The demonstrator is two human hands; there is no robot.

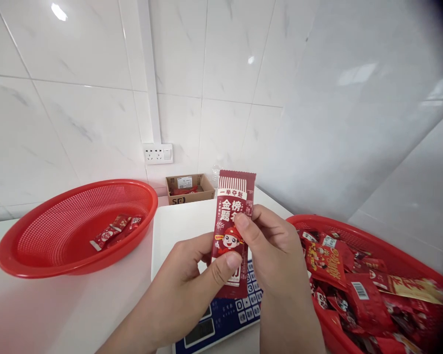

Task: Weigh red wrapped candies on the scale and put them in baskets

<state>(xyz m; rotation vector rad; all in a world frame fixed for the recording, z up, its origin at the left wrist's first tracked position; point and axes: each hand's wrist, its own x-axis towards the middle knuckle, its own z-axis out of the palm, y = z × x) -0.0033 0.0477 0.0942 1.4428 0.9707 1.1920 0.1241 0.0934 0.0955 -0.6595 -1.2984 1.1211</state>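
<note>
A tall red snack packet (232,216) with white and gold print and a cartoon figure stands upright in front of me, held by both hands. My left hand (186,290) pinches its lower part with the thumb pressed on the front. My right hand (276,250) grips its right edge, thumb on the packet's middle. Beneath them lies a white scale (177,226) with a blue keypad panel (221,314).
A red mesh basket (40,246) at the left holds a few red packets (114,230). Another red basket (391,250) at the right is piled with several packets. A small cardboard box (189,188) sits by the tiled wall under a socket (158,153).
</note>
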